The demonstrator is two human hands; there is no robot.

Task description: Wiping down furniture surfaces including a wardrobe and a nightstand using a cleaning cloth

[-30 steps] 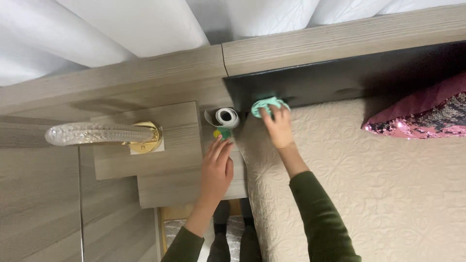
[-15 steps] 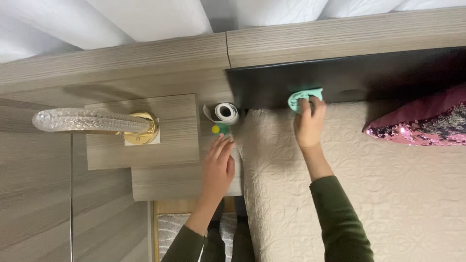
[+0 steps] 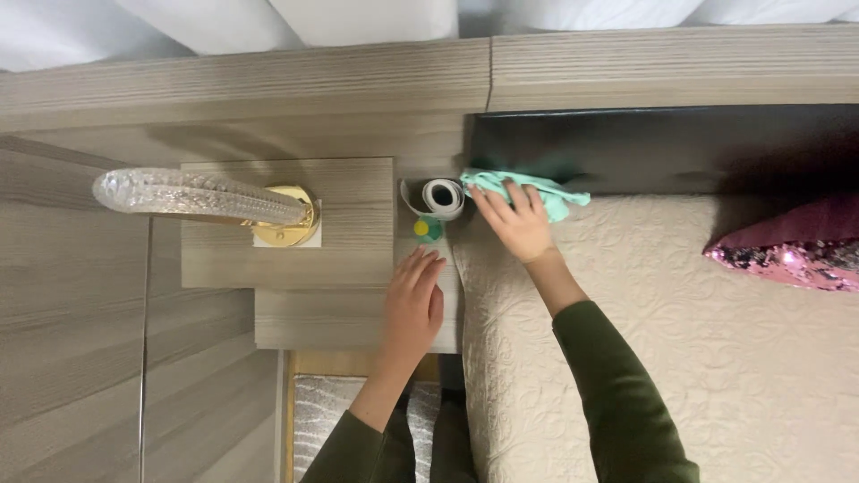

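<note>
Head view, going left to right: a crystal-look lamp with a gold base sits at about 9 o'clock on the stepped wooden nightstand. The left hand lies flat with its fingers spread on the nightstand's edge; it's holding nothing. Just past its fingertips, at 12 o'clock from it, stands a small green bottle with a yellow cap, and right behind that a roll of white paper.

Then the right hand, fingers splayed and pressing down on a mint-green cloth, more a flat press than a pinch. The cloth is bunched where the dark headboard meets the cream quilted bedspread, at roughly 1 o'clock from the left hand.

I'd guess the cloth is super light, soft and floppy, so it'll crumple and slide under the palm. Best to gather the middle into a wad so no loose corners drag. Far right, at 3 o'clock, there's a pink sequin pillow.
</note>
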